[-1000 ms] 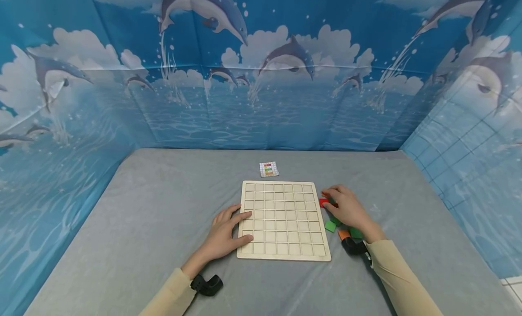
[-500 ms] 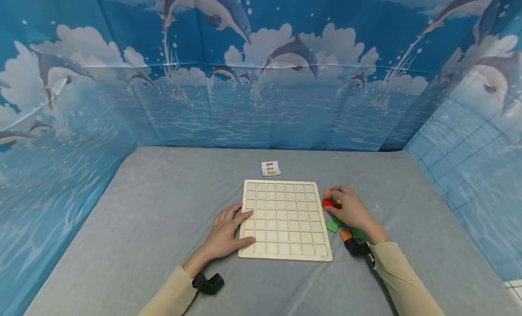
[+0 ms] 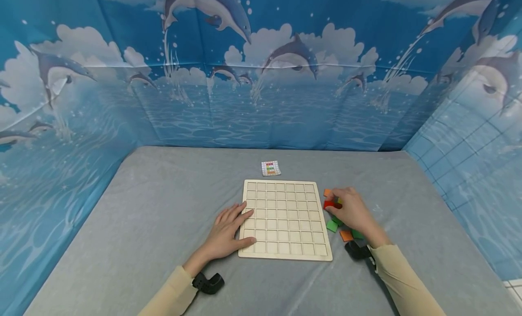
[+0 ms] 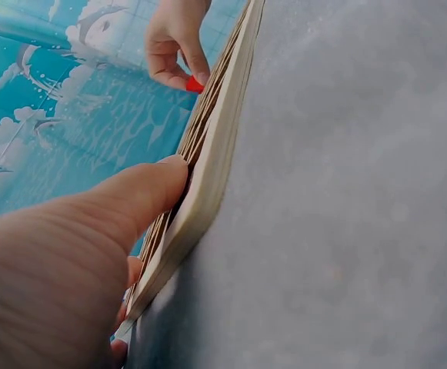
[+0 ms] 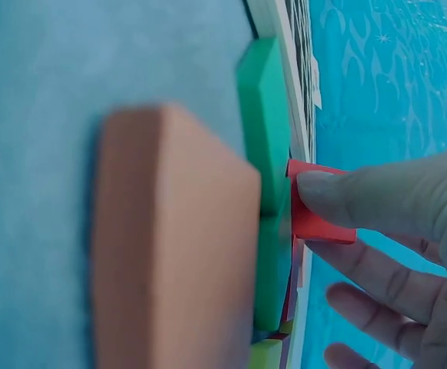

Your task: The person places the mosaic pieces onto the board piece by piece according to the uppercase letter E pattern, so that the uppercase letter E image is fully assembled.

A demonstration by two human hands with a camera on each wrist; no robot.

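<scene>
A light wooden grid board lies flat on the grey cloth. My left hand rests on its left edge, fingers spread, the thumb over the rim near the front. Right of the board, my right hand pinches a red square tile between thumb and index finger, as the right wrist view shows. Around that hand lie loose tiles: green ones beside the board, an orange one near the wrist and another orange tile beyond the fingers. A yellow tile is partly hidden by the fingers.
Behind the board lies a small card printed with a coloured grid pattern. Grey cloth covers the table. A blue dolphin-print curtain closes off the back and sides.
My right hand has shifted slightly at the tile pile, uncovering a far orange tile and a bit of yellow. The red tile has moved slightly right, away from the board. My left hand stays almost still.
</scene>
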